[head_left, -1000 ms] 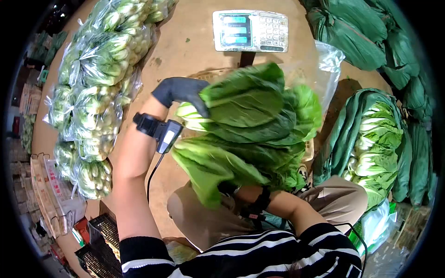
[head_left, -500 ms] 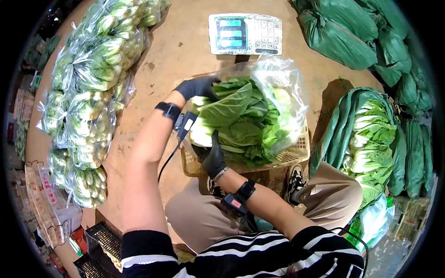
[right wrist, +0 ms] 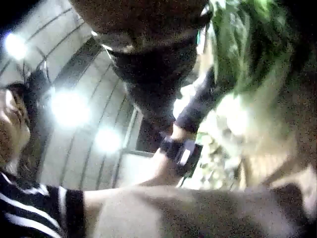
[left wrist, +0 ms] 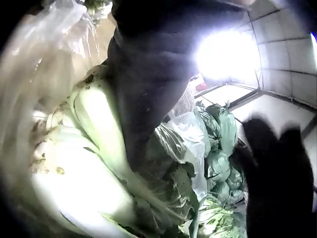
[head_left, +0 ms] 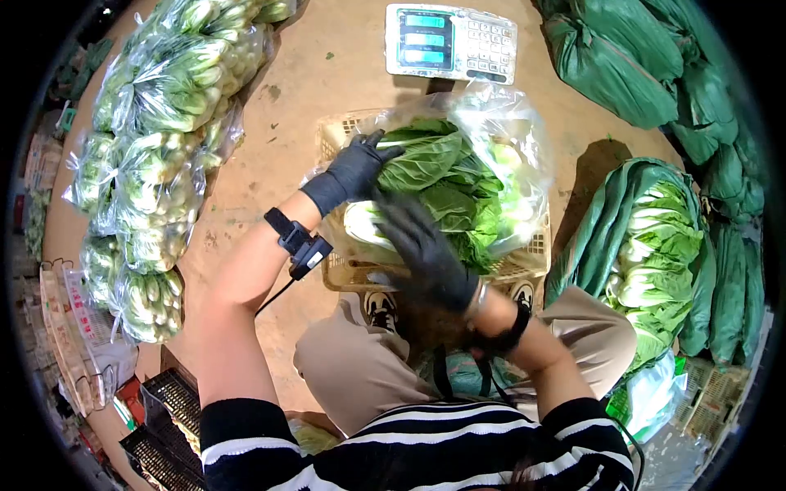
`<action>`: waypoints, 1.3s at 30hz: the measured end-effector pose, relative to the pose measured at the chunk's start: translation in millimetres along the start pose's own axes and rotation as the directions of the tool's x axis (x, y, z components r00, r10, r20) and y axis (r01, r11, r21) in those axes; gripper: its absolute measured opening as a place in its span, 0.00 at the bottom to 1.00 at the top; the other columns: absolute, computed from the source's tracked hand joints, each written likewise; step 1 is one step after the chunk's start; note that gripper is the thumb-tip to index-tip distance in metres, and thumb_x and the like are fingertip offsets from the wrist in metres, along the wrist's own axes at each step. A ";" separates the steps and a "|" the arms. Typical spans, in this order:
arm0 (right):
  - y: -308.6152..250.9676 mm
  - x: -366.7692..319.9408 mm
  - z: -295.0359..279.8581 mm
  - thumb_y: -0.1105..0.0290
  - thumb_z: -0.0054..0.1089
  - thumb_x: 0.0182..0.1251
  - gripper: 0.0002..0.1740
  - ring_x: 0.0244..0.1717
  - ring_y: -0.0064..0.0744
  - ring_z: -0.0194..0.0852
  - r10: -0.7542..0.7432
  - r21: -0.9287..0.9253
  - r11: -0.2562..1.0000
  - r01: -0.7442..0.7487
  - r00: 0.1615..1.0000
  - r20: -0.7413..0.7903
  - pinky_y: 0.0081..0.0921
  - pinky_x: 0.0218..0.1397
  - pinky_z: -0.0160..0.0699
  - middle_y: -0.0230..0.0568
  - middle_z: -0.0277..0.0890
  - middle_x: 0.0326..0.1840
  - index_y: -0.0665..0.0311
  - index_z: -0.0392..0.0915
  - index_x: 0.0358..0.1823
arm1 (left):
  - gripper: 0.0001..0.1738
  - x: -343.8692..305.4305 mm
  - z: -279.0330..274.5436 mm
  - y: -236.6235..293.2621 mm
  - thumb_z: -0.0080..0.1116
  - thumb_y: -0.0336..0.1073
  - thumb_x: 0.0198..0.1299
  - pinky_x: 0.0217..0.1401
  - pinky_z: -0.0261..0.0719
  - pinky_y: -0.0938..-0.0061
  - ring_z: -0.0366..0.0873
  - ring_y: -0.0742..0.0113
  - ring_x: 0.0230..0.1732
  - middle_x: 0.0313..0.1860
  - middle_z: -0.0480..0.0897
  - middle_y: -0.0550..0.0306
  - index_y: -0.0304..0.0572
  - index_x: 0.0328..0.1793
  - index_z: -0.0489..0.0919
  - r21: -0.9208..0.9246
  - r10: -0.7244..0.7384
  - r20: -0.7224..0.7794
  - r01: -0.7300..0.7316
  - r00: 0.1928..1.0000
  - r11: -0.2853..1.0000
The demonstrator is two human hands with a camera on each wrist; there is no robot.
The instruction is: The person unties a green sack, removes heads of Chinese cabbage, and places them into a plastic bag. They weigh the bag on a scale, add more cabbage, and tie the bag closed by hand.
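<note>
Leafy green heads with pale stalks [head_left: 422,164] lie in a clear plastic bag [head_left: 524,131] set in a beige plastic crate [head_left: 348,278]. My left hand [head_left: 352,172], in a black glove, rests at the left end of the greens with extended fingers touching the leaves. Thick white stalks [left wrist: 99,109] show beside this gloved hand [left wrist: 148,74] in the left wrist view. My right hand [head_left: 426,254], also gloved and blurred by motion, is over the crate's front edge, its fingers outstretched and overlapping the stalks. Nothing shows in its grasp.
A lit scale display [head_left: 450,41] stands behind the crate. Bagged greens [head_left: 155,172] are piled along the left. At right lies an opened green wrap with more leafy heads [head_left: 655,254], and green bundles [head_left: 614,57] lie behind it. Black crates [head_left: 168,409] sit at lower left.
The greens came down from above the crate into the bagged pile. The right hand then drew back from the stalks toward the right, and the left hand's fingers straightened over the leaves.
</note>
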State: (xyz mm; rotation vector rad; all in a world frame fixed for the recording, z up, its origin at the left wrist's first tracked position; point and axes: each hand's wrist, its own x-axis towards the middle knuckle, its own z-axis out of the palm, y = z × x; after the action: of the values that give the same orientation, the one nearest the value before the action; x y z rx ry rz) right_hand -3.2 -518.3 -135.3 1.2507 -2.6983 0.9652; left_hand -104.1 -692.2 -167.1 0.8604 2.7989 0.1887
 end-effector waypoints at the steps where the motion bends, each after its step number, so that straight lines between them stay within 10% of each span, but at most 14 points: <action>1: 13.3 22.2 -14.6 0.48 0.64 0.38 0.51 0.66 0.56 0.38 -0.022 -0.286 0.957 0.036 0.998 0.053 0.58 0.62 0.37 0.57 0.41 0.65 0.63 0.51 0.62 | 0.47 9.3 22.6 -18.0 0.68 0.46 0.34 0.63 0.53 0.62 0.52 0.42 0.63 0.63 0.54 0.38 0.49 0.63 0.59 0.136 0.136 0.070 -0.145 0.988 0.980; 5: 74.0 25.5 18.1 0.42 0.66 0.27 0.59 0.68 0.55 0.26 0.155 -0.411 0.910 -0.059 0.966 0.206 0.57 0.63 0.29 0.52 0.31 0.68 0.59 0.48 0.64 | 0.44 -13.6 -16.2 -18.6 0.65 0.45 0.42 0.67 0.47 0.64 0.43 0.49 0.68 0.66 0.49 0.42 0.48 0.65 0.56 -0.468 0.120 0.028 -0.093 0.992 0.879; 8: 81.0 17.6 20.2 0.43 0.68 0.24 0.63 0.68 0.54 0.27 0.217 -0.354 0.924 -0.142 0.959 0.181 0.57 0.63 0.29 0.51 0.31 0.69 0.57 0.46 0.64 | 0.34 -49.3 -29.1 -43.7 0.62 0.53 0.42 0.44 0.75 0.72 0.75 0.58 0.44 0.42 0.75 0.40 0.36 0.50 0.71 -0.764 -0.351 -0.320 -0.021 0.880 0.644; 10: 78.5 14.8 21.5 0.45 0.68 0.24 0.61 0.68 0.53 0.28 0.193 -0.270 0.951 -0.150 0.971 0.141 0.56 0.63 0.30 0.51 0.31 0.69 0.57 0.47 0.64 | 0.34 -72.3 -3.6 -57.7 0.53 0.64 0.44 0.21 0.74 0.77 0.75 0.67 0.17 0.15 0.75 0.51 0.32 0.26 0.77 -0.349 -0.572 0.381 0.686 0.727 0.639; 11: 82.4 13.2 25.2 0.44 0.68 0.24 0.61 0.67 0.54 0.31 0.175 -0.278 0.951 -0.137 0.977 0.118 0.60 0.61 0.32 0.49 0.31 0.69 0.52 0.45 0.65 | 0.39 -77.1 16.5 -68.5 0.44 0.71 0.44 0.13 0.69 0.74 0.68 0.68 0.06 0.04 0.68 0.55 0.36 0.14 0.73 -0.390 -0.502 0.182 0.531 0.845 0.752; 14: 88.6 7.5 31.5 0.44 0.68 0.24 0.60 0.67 0.53 0.32 0.162 -0.244 0.960 -0.135 0.982 0.095 0.60 0.61 0.32 0.48 0.33 0.69 0.52 0.47 0.65 | 0.34 -85.2 35.8 -38.8 0.47 0.64 0.50 0.30 0.73 0.77 0.74 0.72 0.22 0.16 0.76 0.53 0.34 0.20 0.76 -0.528 -0.460 0.233 0.509 0.857 0.680; 16: 85.1 4.9 28.6 0.45 0.68 0.25 0.60 0.67 0.52 0.33 0.156 -0.235 0.963 -0.131 0.984 0.089 0.59 0.62 0.33 0.47 0.35 0.68 0.52 0.48 0.64 | 0.27 -85.8 31.4 -22.5 0.44 0.54 0.57 0.32 0.71 0.79 0.71 0.73 0.23 0.16 0.74 0.58 0.34 0.31 0.77 -0.859 -0.519 0.050 0.302 0.853 0.414; 18: 82.8 5.9 23.6 0.45 0.68 0.25 0.59 0.67 0.51 0.35 0.150 -0.229 0.965 -0.129 0.986 0.078 0.59 0.62 0.34 0.47 0.37 0.68 0.52 0.49 0.64 | 0.22 -89.1 6.2 -20.2 0.39 0.48 0.61 0.24 0.67 0.78 0.67 0.72 0.17 0.11 0.68 0.66 0.36 0.47 0.72 -0.703 -0.567 0.299 -0.225 0.768 -0.675; 19: 81.3 7.2 20.9 0.46 0.68 0.26 0.58 0.67 0.51 0.36 0.151 -0.208 0.969 -0.134 0.986 0.066 0.58 0.62 0.34 0.46 0.38 0.68 0.51 0.50 0.64 | 0.22 -97.7 11.6 -23.4 0.36 0.46 0.63 0.17 0.61 0.82 0.59 0.78 0.12 0.08 0.58 0.71 0.37 0.55 0.65 -0.536 -0.351 0.130 -0.232 0.927 -0.812; 24: 84.3 8.8 13.4 0.48 0.69 0.27 0.55 0.66 0.51 0.39 0.125 -0.123 0.985 -0.119 0.991 0.043 0.56 0.63 0.36 0.46 0.42 0.67 0.50 0.52 0.63 | 0.27 -120.4 9.2 -2.8 0.34 0.50 0.62 0.10 0.53 0.85 0.53 0.81 0.06 0.10 0.63 0.67 0.40 0.61 0.59 -0.364 -0.304 -0.094 -0.317 0.948 -0.876; 31: 73.1 -19.9 44.5 0.45 0.62 0.36 0.47 0.65 0.52 0.40 0.037 -0.299 0.954 -0.025 0.999 0.032 0.58 0.62 0.37 0.44 0.44 0.67 0.47 0.55 0.62 | 0.25 -94.0 36.4 -31.9 0.36 0.56 0.59 0.14 0.69 0.83 0.74 0.63 0.21 0.42 0.76 0.44 0.61 0.61 0.60 -0.507 -0.461 -0.009 -0.402 0.887 -0.763; 34: 71.6 -12.5 36.2 0.46 0.61 0.39 0.45 0.65 0.52 0.41 0.075 -0.345 0.937 -0.060 0.997 0.030 0.56 0.62 0.38 0.45 0.44 0.67 0.49 0.55 0.62 | 0.23 -59.8 21.7 -20.9 0.38 0.56 0.59 0.16 0.69 0.83 0.74 0.64 0.25 0.43 0.75 0.46 0.57 0.56 0.65 -0.472 -0.353 -0.214 -0.413 0.911 -0.779; 38: 86.4 7.8 6.3 0.51 0.62 0.40 0.44 0.62 0.54 0.48 0.127 -0.206 0.970 -0.127 0.992 -0.011 0.45 0.60 0.53 0.46 0.47 0.65 0.50 0.55 0.62 | 0.39 -102.5 -20.6 61.4 0.47 0.57 0.53 0.25 0.71 0.84 0.69 0.74 0.22 0.40 0.75 0.56 0.50 0.67 0.50 -0.473 -0.595 0.096 -0.489 0.798 -0.733; 39: 89.4 13.6 -1.2 0.51 0.62 0.39 0.43 0.61 0.54 0.51 0.083 -0.191 0.979 -0.076 0.996 0.026 0.44 0.59 0.55 0.48 0.49 0.64 0.51 0.56 0.61 | 0.42 -114.4 -1.9 51.8 0.49 0.58 0.52 0.24 0.69 0.84 0.68 0.75 0.21 0.46 0.73 0.58 0.50 0.68 0.48 -0.517 -0.331 -0.210 -0.392 0.920 -0.761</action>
State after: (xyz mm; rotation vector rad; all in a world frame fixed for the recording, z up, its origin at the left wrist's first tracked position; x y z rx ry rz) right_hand -74.9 -483.2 -177.9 1.1420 -2.8061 0.6769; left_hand 16.0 -714.7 -137.6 0.0717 0.6342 2.8373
